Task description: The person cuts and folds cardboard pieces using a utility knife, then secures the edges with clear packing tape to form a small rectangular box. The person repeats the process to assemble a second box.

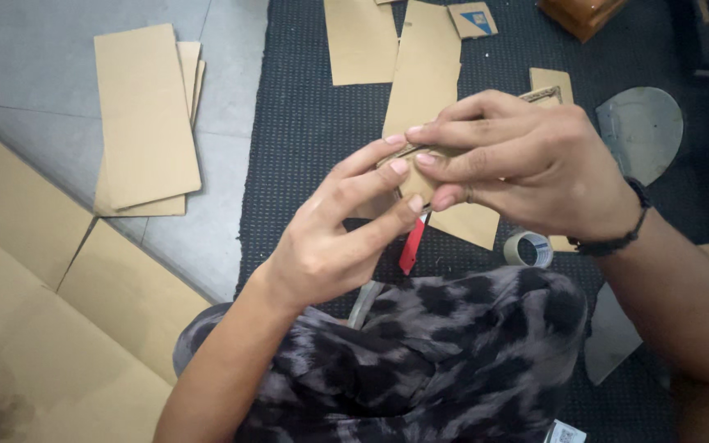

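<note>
Both hands meet over the middle of the dark mat (305,123), gripping one small folded cardboard piece (414,152) between them. Left hand (330,234): thumb and first two fingers pinch the piece's near end from below, fingertips touching the card. Right hand (519,160): fingers curl over the top of the piece and clamp it against the thumb; a dark bracelet (617,238) sits at the wrist.

Orientation: the piece's long axis appears to run roughly left to right across the view, tilted slightly upward toward the right hand. Most of it is hidden under the right fingers, so its full shape cannot be told. It lies directly between the two hands, and both are in contact; the right hand covers more of it.

Below the hands, a red strip (411,244) hangs near the person's patterned garment (453,353). A roll of tape (528,248) rests on the mat just beside the right wrist. Flat cardboard sheets (424,70) lie toward the mat's far edge. A stack of cardboard panels (145,123) lies on the grey floor (34,57) beyond the mat's left edge.
</note>
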Demonstrator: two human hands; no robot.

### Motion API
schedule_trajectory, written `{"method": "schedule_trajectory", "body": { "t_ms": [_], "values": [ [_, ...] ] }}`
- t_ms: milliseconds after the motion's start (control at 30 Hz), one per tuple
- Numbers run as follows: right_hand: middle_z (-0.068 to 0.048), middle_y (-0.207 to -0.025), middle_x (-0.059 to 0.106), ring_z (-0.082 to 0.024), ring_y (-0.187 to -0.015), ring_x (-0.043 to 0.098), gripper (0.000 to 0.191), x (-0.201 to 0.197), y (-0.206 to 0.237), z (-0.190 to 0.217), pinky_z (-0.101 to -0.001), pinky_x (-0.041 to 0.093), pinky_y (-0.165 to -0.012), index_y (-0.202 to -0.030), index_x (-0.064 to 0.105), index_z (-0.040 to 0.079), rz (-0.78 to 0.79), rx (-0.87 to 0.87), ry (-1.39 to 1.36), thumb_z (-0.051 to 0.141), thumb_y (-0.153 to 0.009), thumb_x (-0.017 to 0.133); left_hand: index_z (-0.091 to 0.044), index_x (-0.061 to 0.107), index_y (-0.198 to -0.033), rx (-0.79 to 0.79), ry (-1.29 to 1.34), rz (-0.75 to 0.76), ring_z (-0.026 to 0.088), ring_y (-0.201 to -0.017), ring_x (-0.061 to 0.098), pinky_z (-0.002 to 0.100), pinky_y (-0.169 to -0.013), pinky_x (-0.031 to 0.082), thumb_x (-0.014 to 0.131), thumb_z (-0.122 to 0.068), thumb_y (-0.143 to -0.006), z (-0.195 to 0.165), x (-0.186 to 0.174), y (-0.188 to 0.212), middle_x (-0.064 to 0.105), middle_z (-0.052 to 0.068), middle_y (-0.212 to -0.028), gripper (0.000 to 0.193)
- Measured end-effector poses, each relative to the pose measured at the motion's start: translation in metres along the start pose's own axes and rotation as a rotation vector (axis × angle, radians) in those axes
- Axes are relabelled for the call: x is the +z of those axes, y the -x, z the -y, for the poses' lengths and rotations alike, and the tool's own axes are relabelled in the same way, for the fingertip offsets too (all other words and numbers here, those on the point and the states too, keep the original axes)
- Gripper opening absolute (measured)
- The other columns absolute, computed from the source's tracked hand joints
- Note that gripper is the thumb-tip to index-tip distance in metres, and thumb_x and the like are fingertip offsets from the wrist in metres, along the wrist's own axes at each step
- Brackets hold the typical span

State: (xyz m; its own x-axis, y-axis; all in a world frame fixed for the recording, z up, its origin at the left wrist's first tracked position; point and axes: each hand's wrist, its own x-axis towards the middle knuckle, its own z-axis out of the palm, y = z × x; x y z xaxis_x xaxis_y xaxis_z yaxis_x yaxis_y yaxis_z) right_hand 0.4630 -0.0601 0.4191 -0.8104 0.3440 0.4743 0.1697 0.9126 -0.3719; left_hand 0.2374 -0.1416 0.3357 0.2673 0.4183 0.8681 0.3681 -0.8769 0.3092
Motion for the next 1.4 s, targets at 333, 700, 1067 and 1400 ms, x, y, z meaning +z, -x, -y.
{"method": "schedule_trajectory", "body": {
  "t_ms": [333,700,1067,1400],
  "values": [
    [-0.008,-0.134,0.069,-0.016,-0.121,0.069,0.031,-0.013,0.050,-0.034,-0.0323,0.060,-0.106,-0.132,0.067,0.008,-0.432,0.258,-0.346,0.030,-0.119,0.050,0.007,0.070,-0.113,0.019,-0.110,0.017,0.048,-0.131,0.061,0.049,-0.109,0.059,0.082,0.010,-0.086,-0.001,-0.005,-0.011,0.061,0.020,-0.131,0.029],
    [-0.009,-0.125,0.070,-0.018,-0.114,0.069,0.044,0.060,0.075,-0.074,-0.0378,0.059,-0.102,-0.137,0.064,0.000,-0.869,0.610,-0.879,0.032,-0.108,0.058,0.004,0.070,-0.114,-0.082,-0.142,-0.013,0.041,-0.135,0.063,0.043,-0.107,0.060,0.082,0.010,-0.090,0.002,-0.002,-0.012,0.062,0.017,-0.132,0.028],
    [-0.009,-0.160,0.048,-0.020,-0.145,0.046,0.065,0.106,0.066,-0.115,-0.0367,0.036,-0.125,-0.161,0.033,0.004,-0.792,0.201,-0.788,0.050,-0.117,0.031,-0.014,0.047,-0.146,-0.229,-0.225,-0.360,0.033,-0.120,0.065,0.040,-0.099,0.061,0.058,-0.044,-0.112,0.031,0.060,0.003,0.058,0.019,-0.134,0.047],
    [-0.016,-0.130,0.063,-0.029,-0.121,0.063,0.049,0.062,0.120,-0.235,-0.0419,0.051,-0.107,-0.146,0.051,0.002,-0.230,0.426,-0.134,0.035,-0.118,0.028,-0.008,0.046,-0.147,-0.367,-0.434,-0.288,0.033,-0.128,0.061,0.042,-0.104,0.053,0.070,-0.036,-0.118,0.008,0.048,-0.005,0.059,0.019,-0.136,0.047]
  ]
}}
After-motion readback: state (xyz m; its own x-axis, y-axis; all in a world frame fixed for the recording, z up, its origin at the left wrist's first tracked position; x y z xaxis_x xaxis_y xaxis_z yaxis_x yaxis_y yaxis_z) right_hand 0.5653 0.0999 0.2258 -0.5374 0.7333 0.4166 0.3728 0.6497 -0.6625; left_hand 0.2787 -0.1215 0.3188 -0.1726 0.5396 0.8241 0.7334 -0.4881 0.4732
